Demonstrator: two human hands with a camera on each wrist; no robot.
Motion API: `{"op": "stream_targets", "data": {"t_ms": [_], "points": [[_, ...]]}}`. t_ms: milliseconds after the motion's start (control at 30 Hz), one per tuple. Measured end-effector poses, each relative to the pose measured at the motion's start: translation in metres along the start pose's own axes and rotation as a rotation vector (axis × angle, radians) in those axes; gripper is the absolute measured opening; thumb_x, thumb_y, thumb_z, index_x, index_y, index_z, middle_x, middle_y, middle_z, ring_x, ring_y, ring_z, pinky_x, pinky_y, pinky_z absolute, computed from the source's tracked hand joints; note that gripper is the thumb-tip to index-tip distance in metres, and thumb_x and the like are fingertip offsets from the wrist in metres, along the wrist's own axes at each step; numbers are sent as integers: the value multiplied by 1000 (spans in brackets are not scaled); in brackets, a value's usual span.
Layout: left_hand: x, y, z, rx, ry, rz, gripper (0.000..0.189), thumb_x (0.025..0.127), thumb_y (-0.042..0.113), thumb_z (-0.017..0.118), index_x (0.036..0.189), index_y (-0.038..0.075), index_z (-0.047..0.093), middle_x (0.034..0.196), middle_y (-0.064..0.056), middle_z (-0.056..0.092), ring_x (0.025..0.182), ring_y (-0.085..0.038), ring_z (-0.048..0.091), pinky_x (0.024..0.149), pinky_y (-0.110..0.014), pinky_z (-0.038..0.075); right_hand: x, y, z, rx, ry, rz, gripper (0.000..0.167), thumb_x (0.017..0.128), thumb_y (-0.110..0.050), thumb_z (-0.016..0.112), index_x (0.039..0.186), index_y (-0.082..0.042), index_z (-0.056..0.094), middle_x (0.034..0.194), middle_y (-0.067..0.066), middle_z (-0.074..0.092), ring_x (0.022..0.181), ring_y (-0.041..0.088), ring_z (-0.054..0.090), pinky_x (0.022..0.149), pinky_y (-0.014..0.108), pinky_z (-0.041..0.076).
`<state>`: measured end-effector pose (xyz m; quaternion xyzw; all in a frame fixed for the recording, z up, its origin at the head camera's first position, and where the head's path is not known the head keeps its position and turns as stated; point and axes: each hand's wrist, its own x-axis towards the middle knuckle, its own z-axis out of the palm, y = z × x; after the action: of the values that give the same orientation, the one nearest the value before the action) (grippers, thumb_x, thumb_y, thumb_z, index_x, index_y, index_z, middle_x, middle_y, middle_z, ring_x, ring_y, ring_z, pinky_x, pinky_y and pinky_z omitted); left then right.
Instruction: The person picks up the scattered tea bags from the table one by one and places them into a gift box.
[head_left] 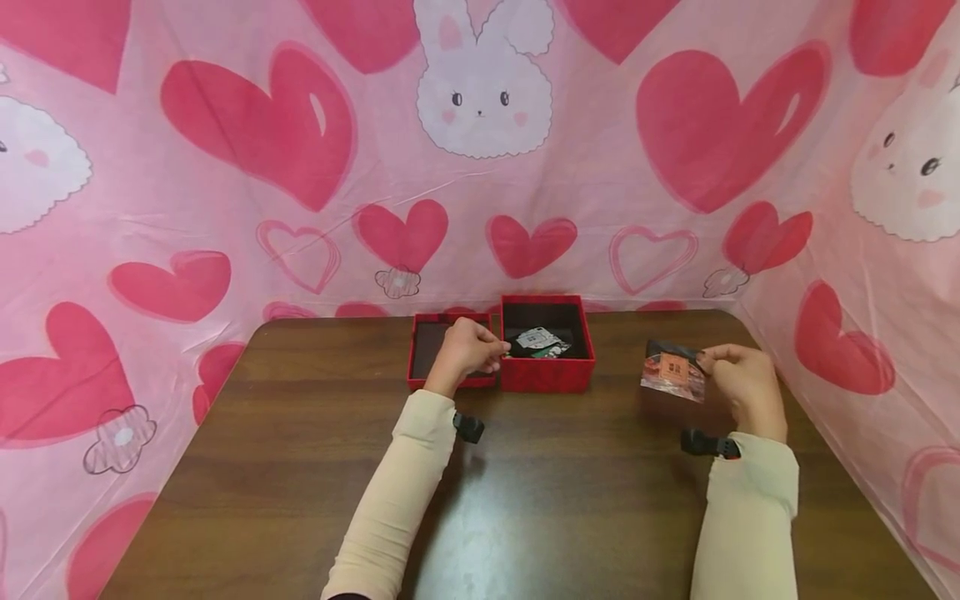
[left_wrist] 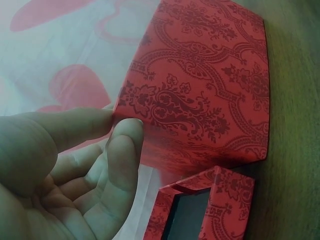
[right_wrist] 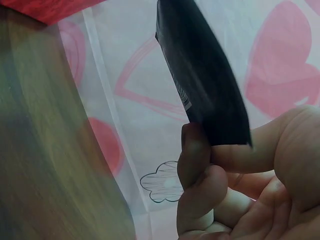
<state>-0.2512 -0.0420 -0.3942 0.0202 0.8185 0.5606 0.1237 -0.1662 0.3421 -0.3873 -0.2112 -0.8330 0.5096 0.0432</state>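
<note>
My right hand (head_left: 742,379) pinches a picture card (head_left: 672,372) by its edge, above the right side of the table. The card carries a reddish-orange picture; its dark back (right_wrist: 205,75), with a small barcode-like mark, shows in the right wrist view. Thumb and fingertips of my left hand (head_left: 471,348) pinch the rim of a red patterned box (head_left: 547,377) at its front left corner, plain in the left wrist view (left_wrist: 190,75). Inside this dark-lined box lie a few white and green cards (head_left: 536,338). The matching lid (head_left: 425,337) lies inside-up beside it, partly hidden by my left hand.
The brown wooden table (head_left: 562,517) ends at the back just behind the box. A pink cloth (head_left: 480,183) with hearts and rabbits hangs behind it and along both sides. Black cameras sit on both wrists.
</note>
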Motion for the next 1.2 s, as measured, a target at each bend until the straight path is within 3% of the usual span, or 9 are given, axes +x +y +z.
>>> {"op": "stream_targets", "data": {"t_ms": [100,300,733,833,1000,1200], "points": [[0,0,0,-4,5,1,16,88,8,79,90,-8,77,67,-14,69,51,-17,64,54,-31,58,1,-5,2,7,-4,5,29,97,-9,58,114,14,62,120,22,52,112,37,38,92,58,30],[0,-3,0,-12,15,3,17,88,9,79,88,-7,76,66,-15,69,51,-17,64,54,-31,58,3,-15,11,34,-9,-3,24,94,-8,60,109,11,65,101,9,57,101,27,42,81,41,34],[0,-3,1,-14,13,4,20,87,10,80,93,-9,76,66,-14,69,50,-16,64,55,-31,58,7,-29,26,88,-27,-16,21,95,-5,60,110,10,64,77,-4,58,70,14,57,60,28,52],[0,-3,2,-9,12,4,21,88,10,80,94,-10,76,66,-13,69,50,-15,64,58,-34,59,8,-30,29,93,-34,-20,22,96,-4,59,112,10,63,78,-3,58,68,13,58,60,29,53],[0,-3,2,-3,2,2,21,88,10,79,95,-10,76,66,-14,69,51,-16,65,63,-39,60,9,-35,35,135,-17,-24,15,93,0,60,103,9,65,76,-4,58,67,13,57,57,26,52],[0,-4,2,-9,22,10,18,87,9,80,91,-8,77,66,-14,69,50,-16,64,60,-37,60,9,-47,48,125,-53,-17,21,97,-8,60,110,8,64,99,5,56,83,18,55,72,30,49]]}}
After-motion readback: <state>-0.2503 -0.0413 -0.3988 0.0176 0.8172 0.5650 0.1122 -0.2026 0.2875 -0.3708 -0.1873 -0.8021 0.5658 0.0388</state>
